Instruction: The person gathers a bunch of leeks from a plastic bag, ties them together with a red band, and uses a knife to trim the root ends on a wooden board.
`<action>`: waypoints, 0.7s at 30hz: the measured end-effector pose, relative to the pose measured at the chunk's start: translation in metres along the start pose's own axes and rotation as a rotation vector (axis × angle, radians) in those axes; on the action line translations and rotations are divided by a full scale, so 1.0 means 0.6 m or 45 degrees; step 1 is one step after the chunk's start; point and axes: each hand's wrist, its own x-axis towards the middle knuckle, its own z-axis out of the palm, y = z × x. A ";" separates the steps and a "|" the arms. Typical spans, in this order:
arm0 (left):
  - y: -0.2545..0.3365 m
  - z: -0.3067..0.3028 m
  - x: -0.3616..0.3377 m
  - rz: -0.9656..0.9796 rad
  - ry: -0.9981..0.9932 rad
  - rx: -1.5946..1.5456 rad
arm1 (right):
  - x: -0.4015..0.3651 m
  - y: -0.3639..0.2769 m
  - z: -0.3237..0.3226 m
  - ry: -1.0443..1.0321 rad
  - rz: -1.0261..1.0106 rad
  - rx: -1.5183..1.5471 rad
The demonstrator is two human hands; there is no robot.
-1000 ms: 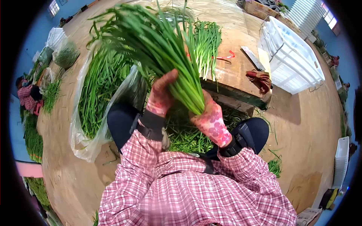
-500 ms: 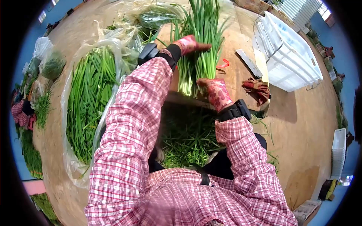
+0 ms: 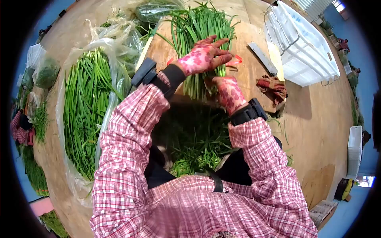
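The right hand (image 3: 227, 93) is curled round the cut ends of the bunch of chives (image 3: 198, 27). The left hand (image 3: 202, 58) lies flat across the stalks just beyond it, fingers spread wide and clasping nothing. The bunch rests on the wooden table (image 3: 246, 79), its long axis running straight away from the right hand, leaf tips farthest off. The right hand is nearer the cut ends, the left nearer the middle. Well to the left of the grip, a plastic bag (image 3: 104, 131) holds more greens. Off to the right stands a white crate (image 3: 313, 59). Below the wrists, towards the person, lies a pile of trimmings (image 3: 198, 146). Right of the grip are a crumpled cloth (image 3: 272, 85), a flat blade (image 3: 262, 57) and, just beside the left fingertips, a red band (image 3: 237, 61).
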 end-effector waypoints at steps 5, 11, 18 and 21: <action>-0.009 0.035 -0.020 0.073 -0.185 0.170 | -0.040 -0.057 -0.053 0.048 1.024 1.530; 0.005 0.055 -0.014 0.121 -0.158 0.241 | -0.092 0.000 -0.031 0.314 0.799 0.309; 0.005 0.055 -0.015 0.187 -0.194 0.334 | -0.048 0.029 0.001 0.438 0.741 0.617; -0.007 0.059 -0.012 0.231 -0.115 0.403 | -0.021 0.037 0.015 0.334 0.617 0.455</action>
